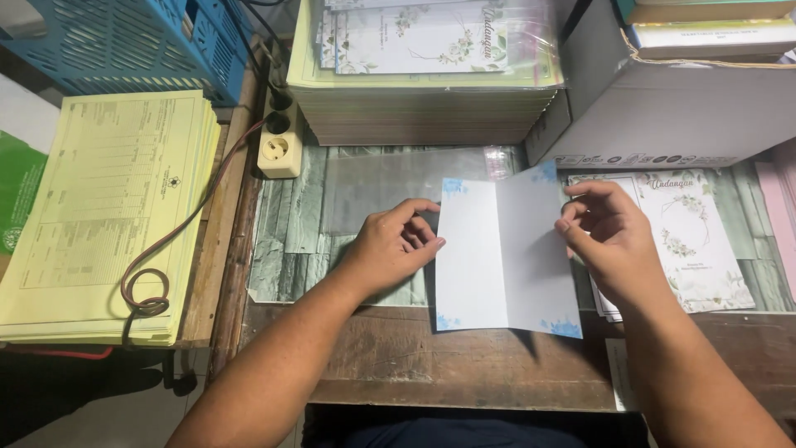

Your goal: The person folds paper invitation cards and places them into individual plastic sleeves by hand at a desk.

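Left hand (pixel 396 243) and right hand (pixel 609 236) pinch the white blue-cornered folded paper card (pixel 506 253) at frame centre by its edges; uneven pressure risks a crooked crease.

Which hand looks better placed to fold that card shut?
Probably the right hand: it pinches the raised right flap of the card, free to swing it over. The left hand only steadies the left edge.

1 folded card (pixel 506 253), 2 hands, 1 blue crate (pixel 124 41), 1 yellow form stack (pixel 108 216), 1 power socket (pixel 280 145), 1 cardboard box (pixel 655 108), 2 invitation stacks.
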